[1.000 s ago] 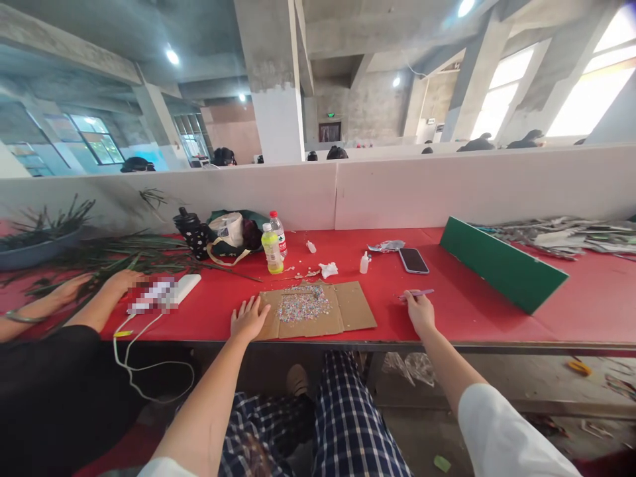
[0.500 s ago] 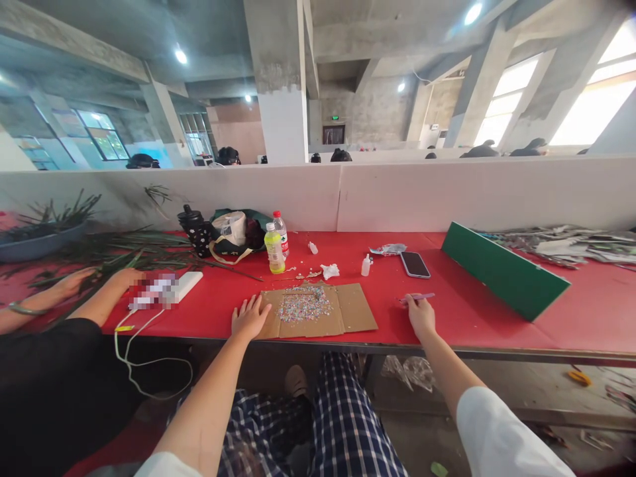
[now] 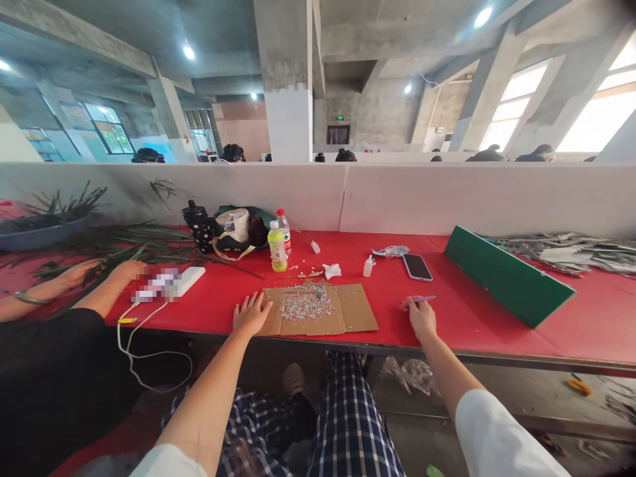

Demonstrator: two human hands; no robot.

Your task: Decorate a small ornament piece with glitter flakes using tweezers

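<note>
My left hand (image 3: 251,314) lies flat with its fingers apart, on the red table at the left edge of a piece of cardboard (image 3: 356,307). Spread over the middle of that cardboard are many tiny multicoloured beads or sequins (image 3: 305,306), too small to tell which. To the right of the cardboard, my right hand (image 3: 422,319) is closed around a slim purple pen-like tool (image 3: 425,299), whose tip points left. Beyond the cardboard are a crumpled white tissue (image 3: 332,270) and a small clear squeeze bottle (image 3: 368,266).
A phone (image 3: 417,267), a green board (image 3: 507,275) on edge and flat scraps (image 3: 556,252) occupy the right side. Drink bottles (image 3: 277,247), a bag (image 3: 236,232) and a black tumbler (image 3: 197,227) stand at the back. At left, a co-worker's hands (image 3: 128,273) touch long leaves near a power strip (image 3: 189,281).
The view has shifted slightly. Both my hands keep their places beside the cardboard, and the purple tool stays in my right hand.
</note>
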